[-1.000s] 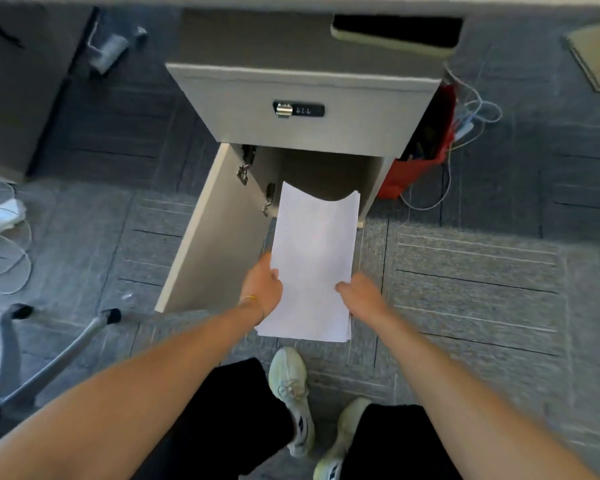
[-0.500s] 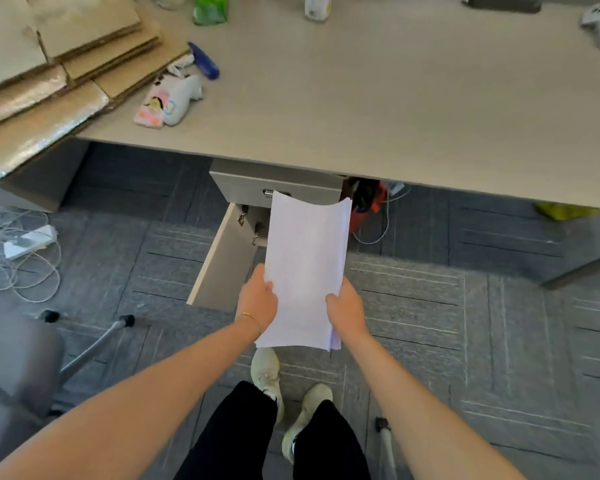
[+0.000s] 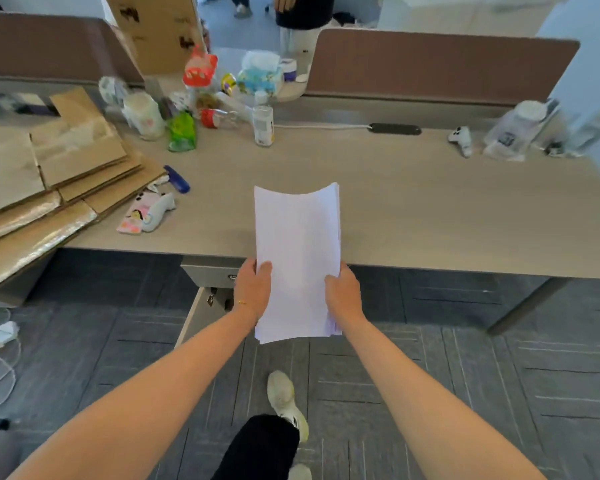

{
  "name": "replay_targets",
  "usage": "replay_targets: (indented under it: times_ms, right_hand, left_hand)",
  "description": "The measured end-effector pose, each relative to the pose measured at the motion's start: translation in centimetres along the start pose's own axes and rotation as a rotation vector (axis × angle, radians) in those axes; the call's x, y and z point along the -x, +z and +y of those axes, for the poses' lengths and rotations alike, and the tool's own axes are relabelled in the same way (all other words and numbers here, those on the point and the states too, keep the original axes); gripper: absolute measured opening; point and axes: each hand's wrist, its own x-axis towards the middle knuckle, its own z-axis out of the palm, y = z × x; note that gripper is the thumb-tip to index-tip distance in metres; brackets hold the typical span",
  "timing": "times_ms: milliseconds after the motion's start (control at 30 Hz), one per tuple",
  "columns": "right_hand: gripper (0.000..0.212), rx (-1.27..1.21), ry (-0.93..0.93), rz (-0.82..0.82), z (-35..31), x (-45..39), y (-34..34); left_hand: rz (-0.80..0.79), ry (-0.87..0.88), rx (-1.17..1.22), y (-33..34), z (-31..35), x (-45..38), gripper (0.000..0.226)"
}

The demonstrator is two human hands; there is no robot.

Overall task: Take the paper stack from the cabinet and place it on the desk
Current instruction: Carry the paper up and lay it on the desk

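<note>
Over desk edge | paper stack lengthwise, pointing away | both hands' grip closed on it

No text, label, brand or number can be read here. The cardboard box standing behind the desk carries dark printed marks, and the clear bottle on the desk has a label, but both are too blurred to make out. The top sheet of the paper stack shows no legible writing.
</note>
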Motion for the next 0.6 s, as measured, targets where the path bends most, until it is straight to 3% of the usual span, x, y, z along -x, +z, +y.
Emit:
replay_targets:
  times_ms: [100, 300, 600]
  right_hand:
    - [0.056, -0.015, -0.045, 0.004, -2.3, -2.8, -1.2]
    - [0.054, -0.062, -0.081, 0.020, -7.0, -9.0, -3.0]
    - [0.040, -0.094, 0.104, 0.052, -11.1, -18.3, -6.4]
  left_hand:
    - [-0.052, -0.003, 0.060, 1.4, 2.9, -2.9, 0.026]
    - [-0.003, 0.062, -0.070, 5.1, 7.6, -8.9, 0.040]
    - [-0.133, -0.048, -0.008, 8.3, 11.4, -18.0, 0.042]
